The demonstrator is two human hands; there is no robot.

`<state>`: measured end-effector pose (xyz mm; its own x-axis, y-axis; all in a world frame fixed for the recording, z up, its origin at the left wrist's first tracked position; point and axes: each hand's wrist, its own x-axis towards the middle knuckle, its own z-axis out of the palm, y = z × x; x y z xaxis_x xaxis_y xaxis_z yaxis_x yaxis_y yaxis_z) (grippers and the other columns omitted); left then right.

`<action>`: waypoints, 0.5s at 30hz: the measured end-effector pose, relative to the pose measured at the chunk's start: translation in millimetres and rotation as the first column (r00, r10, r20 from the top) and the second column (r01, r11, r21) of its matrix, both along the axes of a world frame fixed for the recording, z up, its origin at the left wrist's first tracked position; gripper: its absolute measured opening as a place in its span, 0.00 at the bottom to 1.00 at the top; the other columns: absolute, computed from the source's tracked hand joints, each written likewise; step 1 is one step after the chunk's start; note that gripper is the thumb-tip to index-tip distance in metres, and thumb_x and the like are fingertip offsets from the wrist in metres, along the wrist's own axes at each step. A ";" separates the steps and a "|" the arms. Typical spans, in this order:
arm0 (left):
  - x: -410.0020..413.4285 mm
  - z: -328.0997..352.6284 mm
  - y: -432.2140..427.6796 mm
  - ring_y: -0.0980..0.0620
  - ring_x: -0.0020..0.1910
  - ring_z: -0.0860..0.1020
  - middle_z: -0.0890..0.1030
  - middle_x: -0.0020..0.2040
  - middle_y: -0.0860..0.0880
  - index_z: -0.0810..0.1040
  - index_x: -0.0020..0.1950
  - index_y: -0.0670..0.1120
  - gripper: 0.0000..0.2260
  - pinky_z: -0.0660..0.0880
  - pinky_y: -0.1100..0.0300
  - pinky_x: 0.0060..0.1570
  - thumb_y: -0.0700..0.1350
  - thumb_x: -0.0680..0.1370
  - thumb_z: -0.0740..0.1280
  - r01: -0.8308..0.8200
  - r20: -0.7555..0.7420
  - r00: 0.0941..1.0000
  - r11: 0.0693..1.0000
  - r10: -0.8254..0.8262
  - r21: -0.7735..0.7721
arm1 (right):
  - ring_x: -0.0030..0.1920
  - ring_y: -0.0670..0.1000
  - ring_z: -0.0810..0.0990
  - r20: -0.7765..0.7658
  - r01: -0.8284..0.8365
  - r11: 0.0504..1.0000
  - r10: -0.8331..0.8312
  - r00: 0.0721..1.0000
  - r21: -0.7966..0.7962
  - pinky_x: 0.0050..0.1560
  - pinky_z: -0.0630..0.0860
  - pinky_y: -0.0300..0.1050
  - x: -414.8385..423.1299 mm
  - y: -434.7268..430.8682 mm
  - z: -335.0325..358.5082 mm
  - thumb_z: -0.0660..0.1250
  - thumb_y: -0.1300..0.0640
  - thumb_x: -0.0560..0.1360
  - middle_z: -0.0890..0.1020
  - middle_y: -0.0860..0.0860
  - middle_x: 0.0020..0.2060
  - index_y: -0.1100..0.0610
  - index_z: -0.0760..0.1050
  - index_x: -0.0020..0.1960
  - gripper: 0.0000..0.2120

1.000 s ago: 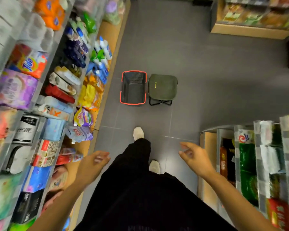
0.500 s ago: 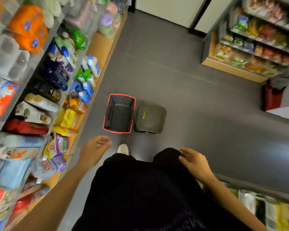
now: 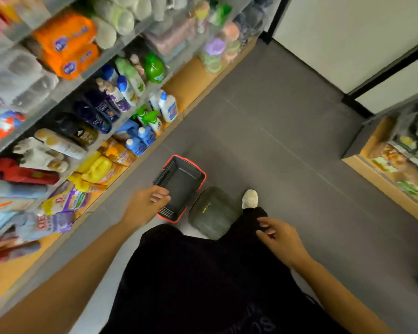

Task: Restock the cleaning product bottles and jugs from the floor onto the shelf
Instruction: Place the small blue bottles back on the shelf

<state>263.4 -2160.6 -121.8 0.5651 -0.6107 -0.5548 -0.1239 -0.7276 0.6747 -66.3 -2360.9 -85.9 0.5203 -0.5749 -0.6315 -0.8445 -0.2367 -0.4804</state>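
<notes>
A dark shopping basket (image 3: 182, 186) with a red rim stands on the grey floor, with nothing visible inside it. My left hand (image 3: 146, 207) hangs loosely over the basket's near left corner and holds nothing. My right hand (image 3: 279, 239) is relaxed beside my dark trouser leg, also with nothing in it. On the wooden bottom shelf (image 3: 188, 85) at the left stand blue jugs (image 3: 140, 138), white bottles (image 3: 168, 107), green spray bottles (image 3: 152, 119) and yellow jugs (image 3: 98, 168).
A dark green folding stool (image 3: 212, 212) sits right beside the basket. My foot in a white shoe (image 3: 250, 198) is just right of the stool. Another stocked shelf unit (image 3: 401, 165) stands at the right. A grey tiled aisle (image 3: 275, 141) runs ahead.
I have walked forward, so the basket and stool are now close below me. My left hand has come over the basket's corner; my right hand stays by my leg.
</notes>
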 end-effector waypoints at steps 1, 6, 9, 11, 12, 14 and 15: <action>-7.8 0.3 -9.0 0.51 0.44 0.81 0.83 0.45 0.50 0.82 0.50 0.50 0.03 0.76 0.62 0.47 0.44 0.78 0.73 -0.035 0.006 0.999 0.999 0.035 0.029 | 0.49 0.44 0.81 0.010 -0.073 0.997 0.073 0.997 0.016 0.56 0.78 0.43 7.0 -27.2 -2.3 0.70 0.51 0.77 0.82 0.46 0.56 0.49 0.77 0.66 0.18; -50.0 9.7 -28.1 0.58 0.43 0.81 0.84 0.46 0.54 0.84 0.51 0.51 0.03 0.76 0.61 0.48 0.48 0.78 0.73 -0.249 0.049 0.968 0.958 0.245 0.141 | 0.51 0.47 0.82 0.086 -0.417 0.909 0.414 0.906 0.012 0.55 0.74 0.39 70.8 -132.5 -3.8 0.72 0.54 0.76 0.83 0.49 0.56 0.53 0.80 0.64 0.17; -72.3 14.8 -25.8 0.57 0.44 0.83 0.85 0.45 0.54 0.84 0.49 0.53 0.02 0.79 0.57 0.53 0.47 0.77 0.74 -0.401 0.048 0.915 0.897 0.400 0.187 | 0.52 0.48 0.82 0.137 -0.571 0.821 0.566 0.813 0.000 0.56 0.74 0.38 127.9 -161.8 -1.7 0.73 0.54 0.75 0.84 0.48 0.55 0.52 0.80 0.63 0.16; -82.0 12.8 -18.7 0.55 0.46 0.84 0.85 0.45 0.55 0.83 0.47 0.57 0.04 0.78 0.56 0.54 0.47 0.76 0.74 -0.490 0.048 0.869 0.847 0.492 0.207 | 0.48 0.47 0.81 0.174 -0.644 0.765 0.634 0.754 0.000 0.55 0.76 0.43 170.0 -167.7 -2.3 0.73 0.53 0.75 0.84 0.47 0.53 0.51 0.80 0.62 0.16; -85.1 9.7 -13.7 0.54 0.47 0.84 0.85 0.45 0.55 0.82 0.46 0.59 0.05 0.77 0.57 0.54 0.48 0.76 0.75 -0.523 0.047 0.849 0.826 0.526 0.210 | 0.47 0.47 0.81 0.186 -0.679 0.734 0.668 0.721 -0.008 0.53 0.77 0.44 192.5 -166.7 -4.1 0.73 0.53 0.75 0.84 0.47 0.53 0.51 0.80 0.62 0.16; -87.3 0.0 -1.9 0.57 0.47 0.83 0.86 0.45 0.56 0.82 0.46 0.60 0.05 0.78 0.57 0.56 0.49 0.76 0.75 -0.564 0.023 0.819 0.798 0.573 0.211 | 0.45 0.46 0.80 0.200 -0.735 0.677 0.726 0.658 -0.036 0.49 0.76 0.43 236.3 -157.7 -10.9 0.73 0.53 0.75 0.84 0.47 0.53 0.52 0.80 0.63 0.17; -85.6 -6.0 4.5 0.61 0.46 0.83 0.85 0.45 0.58 0.83 0.47 0.60 0.04 0.77 0.57 0.56 0.50 0.76 0.75 -0.574 0.005 0.811 0.794 0.585 0.202 | 0.44 0.46 0.80 0.205 -0.754 0.654 0.747 0.632 -0.059 0.47 0.75 0.42 257.7 -150.9 -15.8 0.73 0.53 0.74 0.84 0.48 0.53 0.52 0.80 0.63 0.17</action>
